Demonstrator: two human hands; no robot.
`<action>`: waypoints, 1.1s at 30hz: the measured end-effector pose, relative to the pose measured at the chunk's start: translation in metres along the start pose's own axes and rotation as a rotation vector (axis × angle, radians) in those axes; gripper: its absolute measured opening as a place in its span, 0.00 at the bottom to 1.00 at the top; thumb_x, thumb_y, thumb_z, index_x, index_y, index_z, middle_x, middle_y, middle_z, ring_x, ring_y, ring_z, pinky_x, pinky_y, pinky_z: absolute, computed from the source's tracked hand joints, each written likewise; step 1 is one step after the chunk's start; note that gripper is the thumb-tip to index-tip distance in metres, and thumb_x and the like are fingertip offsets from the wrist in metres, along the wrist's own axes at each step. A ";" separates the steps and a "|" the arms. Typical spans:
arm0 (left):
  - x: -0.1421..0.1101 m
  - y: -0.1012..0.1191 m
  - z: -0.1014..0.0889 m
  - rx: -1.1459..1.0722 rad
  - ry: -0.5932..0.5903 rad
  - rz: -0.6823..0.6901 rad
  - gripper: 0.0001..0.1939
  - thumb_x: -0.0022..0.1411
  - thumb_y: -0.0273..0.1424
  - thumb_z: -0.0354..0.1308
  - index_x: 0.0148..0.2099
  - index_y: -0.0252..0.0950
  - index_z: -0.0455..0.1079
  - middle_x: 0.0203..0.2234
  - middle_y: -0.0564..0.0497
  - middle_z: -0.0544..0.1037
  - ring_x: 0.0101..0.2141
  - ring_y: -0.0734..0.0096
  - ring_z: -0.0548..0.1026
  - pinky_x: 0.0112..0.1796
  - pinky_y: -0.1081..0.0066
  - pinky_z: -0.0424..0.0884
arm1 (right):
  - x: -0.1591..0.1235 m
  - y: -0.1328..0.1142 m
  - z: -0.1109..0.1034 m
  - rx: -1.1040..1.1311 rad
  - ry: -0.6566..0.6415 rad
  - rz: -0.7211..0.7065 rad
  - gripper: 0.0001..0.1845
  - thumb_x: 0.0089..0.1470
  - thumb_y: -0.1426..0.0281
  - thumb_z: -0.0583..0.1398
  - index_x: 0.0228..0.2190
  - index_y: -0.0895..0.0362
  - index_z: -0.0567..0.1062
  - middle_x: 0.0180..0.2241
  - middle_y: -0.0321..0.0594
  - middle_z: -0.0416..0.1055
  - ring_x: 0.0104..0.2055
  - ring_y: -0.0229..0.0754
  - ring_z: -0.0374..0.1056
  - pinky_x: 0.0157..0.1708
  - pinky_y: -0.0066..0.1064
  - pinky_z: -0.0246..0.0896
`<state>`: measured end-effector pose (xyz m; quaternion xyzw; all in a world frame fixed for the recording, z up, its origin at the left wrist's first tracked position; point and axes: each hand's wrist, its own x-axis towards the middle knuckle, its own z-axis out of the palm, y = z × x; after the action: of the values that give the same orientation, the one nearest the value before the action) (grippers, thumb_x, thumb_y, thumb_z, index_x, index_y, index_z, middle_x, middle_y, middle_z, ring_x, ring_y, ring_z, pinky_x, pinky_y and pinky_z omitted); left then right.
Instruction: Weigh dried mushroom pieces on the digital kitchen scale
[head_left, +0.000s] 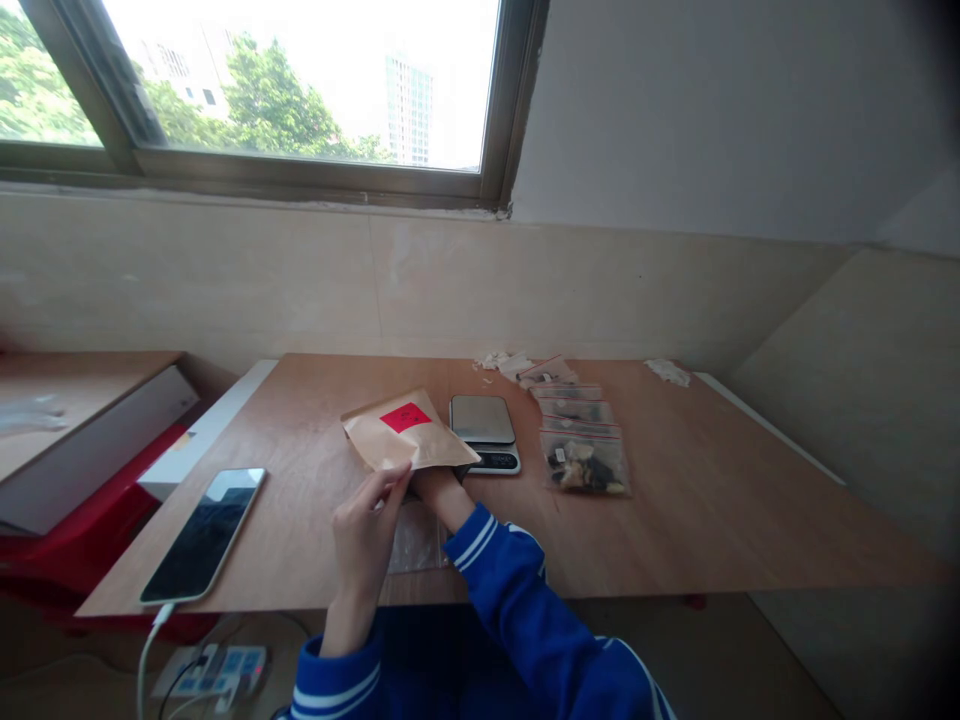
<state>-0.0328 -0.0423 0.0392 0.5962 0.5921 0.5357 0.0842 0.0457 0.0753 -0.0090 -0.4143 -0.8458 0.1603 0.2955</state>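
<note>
A brown paper pouch with a red label lies tilted near the table's middle. My left hand pinches the pouch's near edge with closed fingers. My right hand reaches into the pouch's open end, so its fingers are hidden inside. Under my hands lies a clear plastic bag. Both arms wear blue sleeves with white stripes.
A small digital scale stands just right of the pouch. Several clear zip bags with dark contents lie in a row to its right. A charging phone rests near the wooden table's left front edge. A power strip sits on the floor.
</note>
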 end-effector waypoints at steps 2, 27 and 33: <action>0.004 0.000 -0.002 0.017 0.008 -0.003 0.09 0.62 0.38 0.59 0.40 0.44 0.79 0.32 0.56 0.83 0.30 0.70 0.81 0.31 0.76 0.72 | 0.000 -0.006 -0.011 -0.038 -0.037 -0.006 0.16 0.63 0.62 0.55 0.48 0.52 0.77 0.44 0.42 0.78 0.52 0.50 0.70 0.54 0.34 0.63; 0.030 0.005 -0.013 0.020 -0.013 -0.001 0.10 0.62 0.40 0.59 0.40 0.44 0.79 0.32 0.56 0.83 0.28 0.71 0.81 0.30 0.76 0.73 | -0.054 -0.001 -0.061 -0.357 0.321 -0.478 0.13 0.65 0.70 0.54 0.47 0.56 0.76 0.28 0.39 0.73 0.32 0.38 0.71 0.35 0.27 0.65; 0.038 0.010 -0.014 0.060 -0.009 -0.025 0.11 0.62 0.40 0.58 0.40 0.44 0.79 0.29 0.54 0.83 0.28 0.69 0.80 0.29 0.75 0.72 | -0.050 0.001 -0.067 -0.085 0.465 -0.433 0.15 0.65 0.70 0.53 0.49 0.54 0.75 0.30 0.38 0.75 0.33 0.38 0.73 0.34 0.28 0.68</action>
<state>-0.0470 -0.0222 0.0730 0.5933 0.6150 0.5138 0.0756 0.1130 0.0380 0.0243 -0.2620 -0.8301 -0.0408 0.4906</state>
